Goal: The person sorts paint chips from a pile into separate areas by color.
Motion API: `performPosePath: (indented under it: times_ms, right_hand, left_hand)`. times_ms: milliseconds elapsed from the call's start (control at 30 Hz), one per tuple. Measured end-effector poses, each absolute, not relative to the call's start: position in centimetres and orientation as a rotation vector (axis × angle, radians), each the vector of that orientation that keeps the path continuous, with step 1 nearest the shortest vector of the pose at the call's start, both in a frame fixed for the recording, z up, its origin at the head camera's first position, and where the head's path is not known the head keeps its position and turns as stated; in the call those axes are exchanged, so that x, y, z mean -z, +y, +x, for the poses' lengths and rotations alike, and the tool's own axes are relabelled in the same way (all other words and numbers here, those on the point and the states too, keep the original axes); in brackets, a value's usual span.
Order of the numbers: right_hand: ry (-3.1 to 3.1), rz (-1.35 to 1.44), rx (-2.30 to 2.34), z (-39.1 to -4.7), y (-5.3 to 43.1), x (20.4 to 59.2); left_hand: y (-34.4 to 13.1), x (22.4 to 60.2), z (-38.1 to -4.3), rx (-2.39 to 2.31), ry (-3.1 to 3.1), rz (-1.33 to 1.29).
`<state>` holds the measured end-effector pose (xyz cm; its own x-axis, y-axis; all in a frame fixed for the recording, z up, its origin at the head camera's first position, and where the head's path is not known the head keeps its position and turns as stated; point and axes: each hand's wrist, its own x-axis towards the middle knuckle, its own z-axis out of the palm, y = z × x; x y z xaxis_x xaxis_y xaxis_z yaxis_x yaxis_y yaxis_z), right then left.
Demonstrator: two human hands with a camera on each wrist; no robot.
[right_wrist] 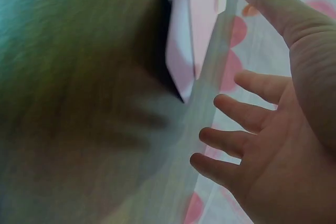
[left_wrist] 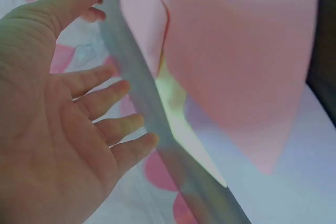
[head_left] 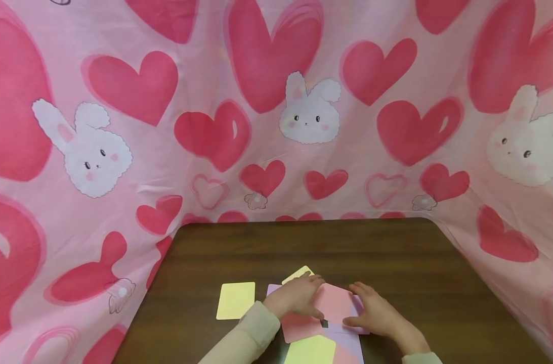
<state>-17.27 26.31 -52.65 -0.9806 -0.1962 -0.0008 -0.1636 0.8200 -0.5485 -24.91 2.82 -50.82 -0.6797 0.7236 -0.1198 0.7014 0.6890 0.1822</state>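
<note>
A loose pile of pink, yellow and lavender cards lies on the table in front of me. My left hand (head_left: 296, 298) reaches over the left side of the pile, fingers spread. Between both hands is a pink card (head_left: 334, 302), above a lavender card (head_left: 358, 306). My right hand (head_left: 376, 312) is at the pile's right edge, its thumb and fingers apart. In the left wrist view the palm and loosely straight fingers (left_wrist: 126, 142) show beside a large pink card (left_wrist: 241, 61). The right wrist view likewise shows spread fingers (right_wrist: 215, 169) near overlapping card edges.
A single yellow card (head_left: 236, 301) lies left of the pile. Another yellow card (head_left: 299, 273) pokes out behind my left hand, and a further one (head_left: 310, 350) lies at the front. The dark wooden table (head_left: 303, 242) is enclosed by a pink heart-and-bunny cloth (head_left: 267, 151).
</note>
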Motion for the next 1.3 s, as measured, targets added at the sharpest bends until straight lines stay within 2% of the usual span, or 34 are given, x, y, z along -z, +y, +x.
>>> performPosePath:
  times_ms: [200,433,867,1300]
  right_hand:
    - [2.903,-0.33,0.82,-17.1,25.7,53.5]
    - [2.893,-0.348,0.793,-16.8,25.6,53.7]
    - [2.914,-0.297,0.772,-16.9,25.6,54.0]
    - [2.952,-0.362,0.762,-17.0,25.8,54.0]
  left_hand:
    - [3.1,51.8,-25.2,-0.031,2.687,1.187]
    - [3.3,53.0,-25.2,-0.095,2.651,1.134]
    - [4.6,52.8,-25.1,-0.144,2.683,1.061]
    - [5.8,52.4,-24.7,-0.061,2.783,1.025]
